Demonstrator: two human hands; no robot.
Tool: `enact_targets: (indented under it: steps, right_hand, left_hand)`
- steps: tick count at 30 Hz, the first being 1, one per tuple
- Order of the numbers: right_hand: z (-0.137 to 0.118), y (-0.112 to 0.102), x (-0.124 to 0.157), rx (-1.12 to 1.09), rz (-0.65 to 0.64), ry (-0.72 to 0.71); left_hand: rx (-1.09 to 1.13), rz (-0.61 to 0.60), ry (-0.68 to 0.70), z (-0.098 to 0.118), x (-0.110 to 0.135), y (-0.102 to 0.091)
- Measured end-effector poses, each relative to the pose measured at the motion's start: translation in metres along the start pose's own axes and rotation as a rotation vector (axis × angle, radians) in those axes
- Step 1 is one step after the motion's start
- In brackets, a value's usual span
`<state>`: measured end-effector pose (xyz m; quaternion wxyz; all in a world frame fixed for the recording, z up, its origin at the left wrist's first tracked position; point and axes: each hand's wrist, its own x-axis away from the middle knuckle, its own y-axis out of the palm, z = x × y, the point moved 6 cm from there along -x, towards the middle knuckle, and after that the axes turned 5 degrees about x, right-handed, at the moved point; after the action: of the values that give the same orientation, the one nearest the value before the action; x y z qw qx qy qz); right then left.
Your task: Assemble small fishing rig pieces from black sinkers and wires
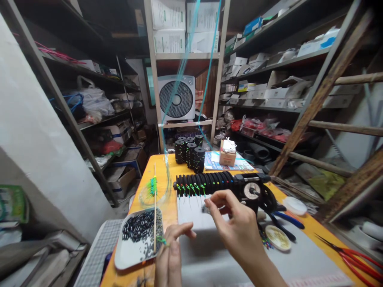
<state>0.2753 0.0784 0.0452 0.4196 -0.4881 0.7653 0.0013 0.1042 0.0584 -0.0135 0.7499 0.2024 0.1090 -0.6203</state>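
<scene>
My right hand (239, 221) is in a pinch, thumb and forefinger together, just in front of a row of black ribbed spools (206, 179) on a rod. A small dark blurred bit shows by its fingertips; I cannot make out what it is. Bright green knotted loops with thin hanging lines (191, 188) are lined along the left part of the row. Low and to the left, my left hand (172, 249) has its forefinger stretched to the right, with nothing visible in it. Beside it, a thin wooden stick (155, 215) with green threads crosses a white tray (122, 255) of black cylindrical pieces.
Black spools (191, 153) stand stacked behind the row, near a small cardboard box (228, 155). On the right lie red-handled scissors (353, 257), blue-handled pliers (289, 219) and a round dish of small gold pieces (278, 238). Teal lines (206, 87) hang from above. Shelves flank the table.
</scene>
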Motion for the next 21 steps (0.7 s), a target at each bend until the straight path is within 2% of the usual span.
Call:
enact_targets:
  steps: [5,8,11,13,17,21]
  right_hand:
    - [-0.016,-0.01,0.021,0.048,-0.007,-0.129]
    - [-0.029,-0.009,0.028,0.007,-0.108,-0.182]
    - [-0.034,-0.002,0.031,-0.091,-0.256,-0.139]
    - [-0.034,0.001,0.031,-0.142,-0.302,-0.099]
    - [-0.032,0.003,0.03,-0.229,-0.306,-0.032]
    - [-0.027,0.002,0.025,-0.289,-0.261,0.004]
  left_hand:
    - [-0.047,-0.118,0.076,-0.001,-0.001,0.017]
    - [-0.109,-0.177,0.167,0.003,0.001,0.029]
    - [-0.155,-0.191,0.25,0.008,0.002,0.035]
    - [-0.171,-0.205,0.287,0.011,0.002,0.038]
    - [-0.204,-0.231,0.288,0.012,0.003,0.042]
    - [-0.237,-0.162,0.264,0.01,0.004,0.04]
